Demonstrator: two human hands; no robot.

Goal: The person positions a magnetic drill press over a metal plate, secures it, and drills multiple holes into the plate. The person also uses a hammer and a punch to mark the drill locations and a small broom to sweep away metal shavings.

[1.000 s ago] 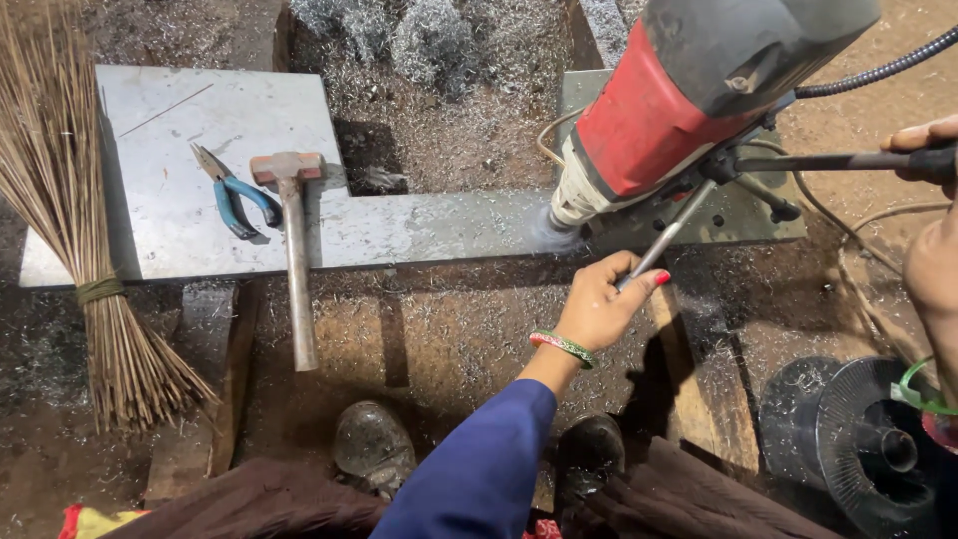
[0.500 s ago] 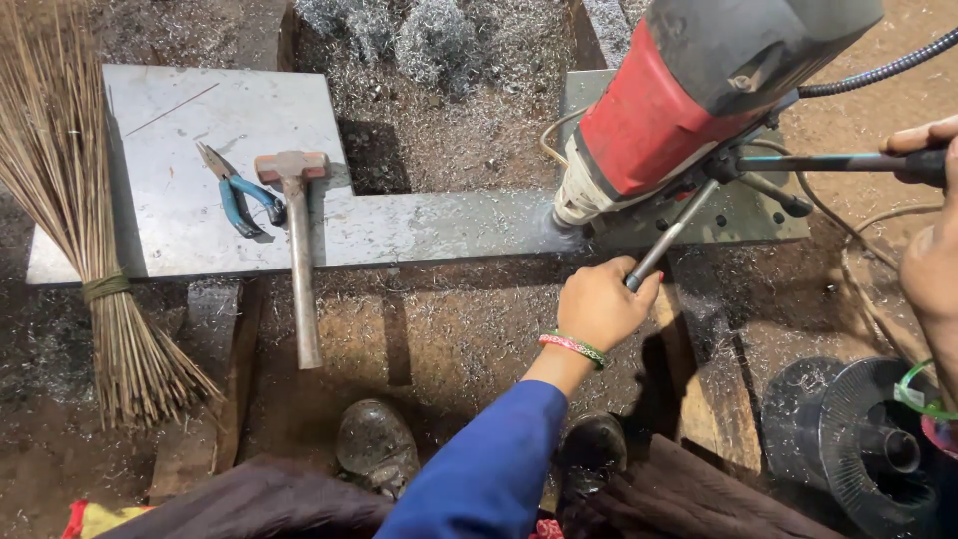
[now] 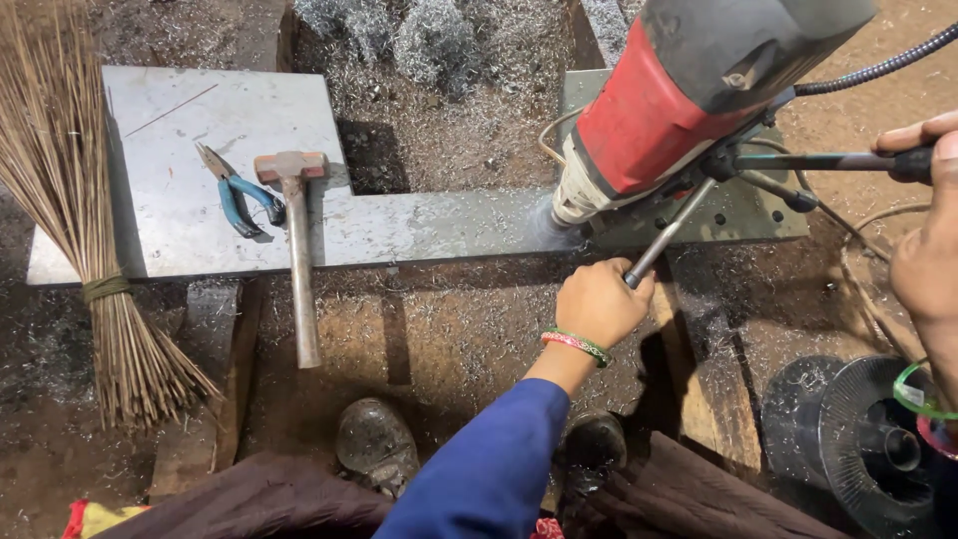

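**Both hands on the drill's feed handles**

Since a second ago, our left hand point(image 3: 597, 301) has gone from open fingers reaching at the lower feed handle point(image 3: 667, 236) to a closed fist around its end; the drill and plate have not shifted. Our right hand point(image 3: 928, 225) sits at the frame's right edge, fingers curled over the grip of the upper feed handle point(image 3: 833, 161), though how fully they wrap it we cannot tell, since part of the hand is cut off.

The red and grey magnetic drill point(image 3: 689, 95) stands on the steel plate point(image 3: 249, 175), its cutter end meeting the plate's narrow strip, where a pale blur suggests spinning. We judge the two-handed hold gives steady leverage on the feed spokes.

A hammer point(image 3: 297, 240) and blue-handled pliers point(image 3: 239, 195) lie on the plate's wide part, well apart from the drill, within reach yet out of the swarf. A twig broom point(image 3: 70, 220) lies along the plate's left edge, likely for sweeping the metal shavings point(image 3: 429, 60) heaped behind.
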